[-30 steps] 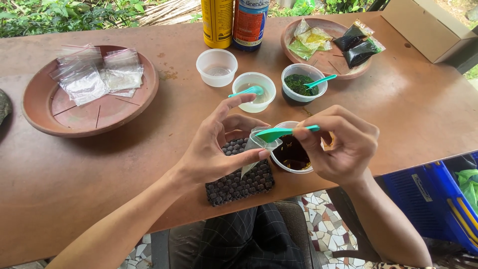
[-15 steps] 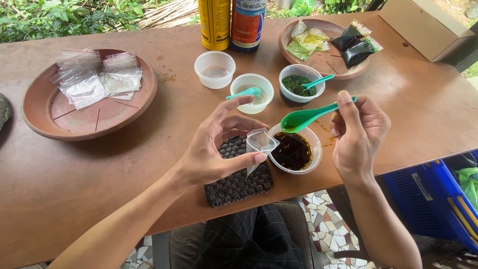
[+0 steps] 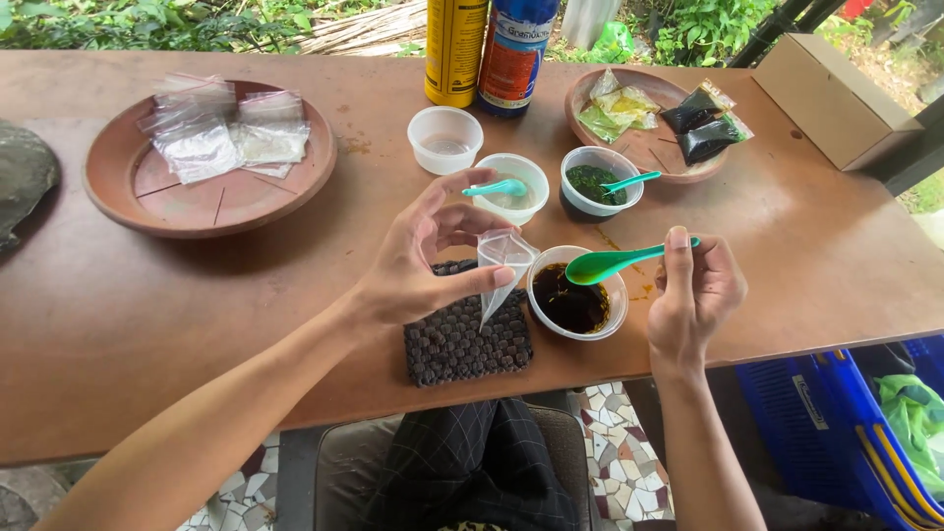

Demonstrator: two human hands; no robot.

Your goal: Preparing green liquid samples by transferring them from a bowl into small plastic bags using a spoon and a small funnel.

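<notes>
My left hand (image 3: pixel 418 265) pinches a small clear plastic bag (image 3: pixel 501 261) open above a dark woven mat (image 3: pixel 462 339). My right hand (image 3: pixel 693 290) holds a green spoon (image 3: pixel 615 262) by its handle, its bowl hovering over a white cup of dark brown sauce (image 3: pixel 575 295). The spoon's bowl is just right of the bag's mouth. Behind stand a cup (image 3: pixel 511 187) with a teal spoon, a cup of dark green stuff (image 3: pixel 597 182) with a teal spoon, and a clear cup (image 3: pixel 445 140).
A brown plate (image 3: pixel 211 192) at left carries several small clear bags. Another plate (image 3: pixel 649 147) at the back right holds filled sachets. A yellow can (image 3: pixel 455 49) and a blue bottle (image 3: pixel 516 54) stand behind. A cardboard box (image 3: pixel 836 98) sits far right; a blue crate (image 3: pixel 836 433) is below.
The right hand lifted the green spoon out of the sauce cup, swung it up and right, then brought it back down over the cup. The left hand keeps holding the bag.
</notes>
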